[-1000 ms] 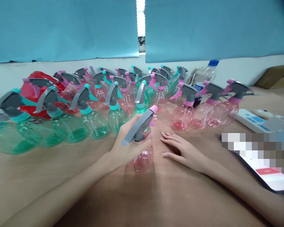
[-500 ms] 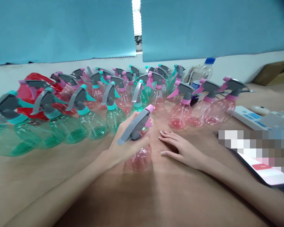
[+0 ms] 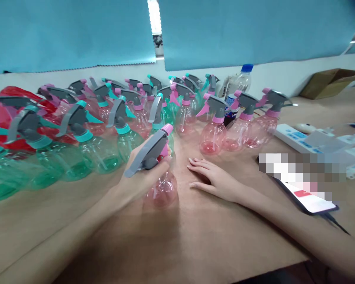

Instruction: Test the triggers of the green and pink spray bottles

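My left hand (image 3: 139,173) is wrapped round the neck of a pink spray bottle (image 3: 162,191) that stands on the brown table (image 3: 195,244); its grey trigger head with a pink nozzle (image 3: 148,152) points up and to the right. My right hand (image 3: 211,178) lies flat on the table just right of that bottle, fingers stretched out and holding nothing. Behind both hands stand several green spray bottles (image 3: 106,152) on the left and several pink spray bottles (image 3: 210,136) at the middle and right.
A clear water bottle with a blue cap (image 3: 239,81) lies behind the pink ones. A white power strip (image 3: 296,138), a phone (image 3: 309,199) with a cable and a cardboard box (image 3: 328,81) are on the right. Red plastic (image 3: 6,114) lies at far left.
The view has shifted, so everything sits further left and lower in the picture. My left hand keeps its hold on the pink bottle; my right hand stays flat beside it.
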